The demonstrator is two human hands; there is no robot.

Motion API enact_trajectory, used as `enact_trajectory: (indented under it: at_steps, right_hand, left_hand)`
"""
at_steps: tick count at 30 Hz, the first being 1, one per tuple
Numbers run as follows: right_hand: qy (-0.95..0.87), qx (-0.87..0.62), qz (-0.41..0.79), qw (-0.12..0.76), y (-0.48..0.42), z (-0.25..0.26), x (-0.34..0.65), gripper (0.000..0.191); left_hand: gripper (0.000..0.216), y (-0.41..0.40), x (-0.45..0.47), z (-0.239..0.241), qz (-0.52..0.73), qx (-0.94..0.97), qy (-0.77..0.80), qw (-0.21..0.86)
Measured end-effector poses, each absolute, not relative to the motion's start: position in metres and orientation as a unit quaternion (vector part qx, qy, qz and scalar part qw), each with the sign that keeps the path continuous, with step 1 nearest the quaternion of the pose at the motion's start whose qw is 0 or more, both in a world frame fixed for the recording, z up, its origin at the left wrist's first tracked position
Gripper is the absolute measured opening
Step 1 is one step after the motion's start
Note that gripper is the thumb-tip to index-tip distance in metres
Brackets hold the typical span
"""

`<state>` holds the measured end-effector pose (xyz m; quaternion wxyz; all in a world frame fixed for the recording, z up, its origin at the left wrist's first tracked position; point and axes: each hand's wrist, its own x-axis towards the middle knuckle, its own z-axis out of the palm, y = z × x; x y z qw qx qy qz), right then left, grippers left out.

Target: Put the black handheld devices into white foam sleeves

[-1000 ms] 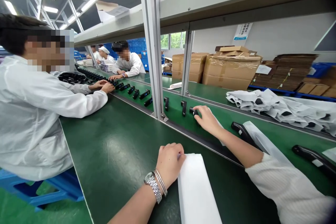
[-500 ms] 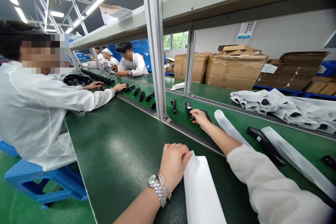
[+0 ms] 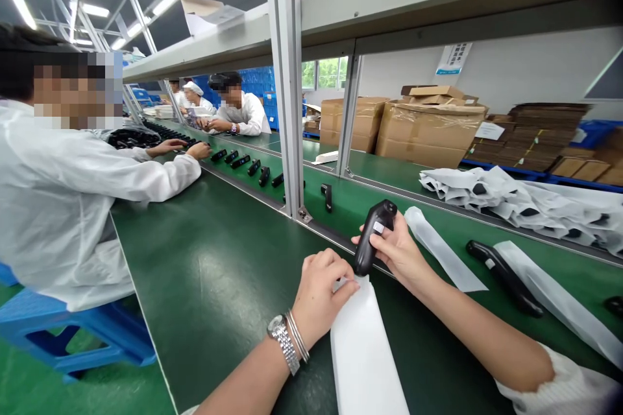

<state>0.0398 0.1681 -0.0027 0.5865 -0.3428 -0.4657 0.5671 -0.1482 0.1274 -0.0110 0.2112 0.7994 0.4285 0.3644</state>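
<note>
The step in hand is bagging: my read is that the person's right hand (image 3: 396, 249) grasps a black controller handle (image 3: 374, 237) firmly, fingers wrapped around its grip, and holds it tilted above the bench. The left hand (image 3: 321, 292), with a steel wristwatch (image 3: 281, 343) and bangle on its wrist, lies curled on the top end of a white sleeve (image 3: 363, 356); it is not clenched, and whether it pinches the sleeve's mouth open cannot be told. The handle sits at about 1 o'clock from the left hand, its lower end just at the sleeve's mouth. Whether it has gone in is hidden. The next move calls for that mouth to be parted and the handle fed in lengthwise.

Counted on the near side of the green bench (image 3: 214, 285): one handle in hand, one more lying at 3 o'clock from the right hand (image 3: 503, 279), and the end of another at the far right edge. Three loose sleeves show, the others at (image 3: 440, 249) and (image 3: 549, 295). Beyond the aluminium upright (image 3: 285, 78), at 10 o'clock, about six small black parts (image 3: 241, 162) stand on the belt, while a co-worker (image 3: 63, 175) reaches along it at 9 o'clock
</note>
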Motion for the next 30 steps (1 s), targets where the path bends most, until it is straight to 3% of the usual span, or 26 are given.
enact_trajectory:
  at_steps: [6,11,17,20,25,27,30]
  right_hand:
    - [-0.483,-0.348,0.588,0.548,0.158,-0.011,0.028,0.074]
    - [-0.549,-0.324,0.607,0.474,0.146,-0.028,0.015,0.032]
    - [-0.555,-0.284,0.702,0.346,0.135,-0.028,0.013,0.037]
    - [-0.536,-0.297,0.700,0.368,0.137,-0.019,0.016,0.032]
    - [-0.482,-0.407,0.560,0.537,0.174,0.004,0.038,0.031]
    - [-0.511,-0.467,0.423,0.585,0.201,0.012,0.056,0.030]
    - [-0.569,-0.554,0.207,0.571,0.241,0.017,0.084,0.028]
  left_hand:
    - [0.011,0.124,-0.148,-0.004,0.421,0.762,0.409,0.274]
    - [0.009,0.121,-0.148,-0.002,0.472,0.729,0.402,0.292]
    - [0.011,0.127,-0.150,-0.004,0.529,0.659,0.446,0.295]
    - [0.014,0.129,-0.150,-0.004,0.531,0.648,0.455,0.302]
    - [0.014,0.132,-0.152,-0.007,0.509,0.663,0.460,0.299]
    - [0.012,0.133,-0.153,-0.008,0.473,0.683,0.476,0.288]
    - [0.009,0.133,-0.154,-0.009,0.386,0.725,0.515,0.242]
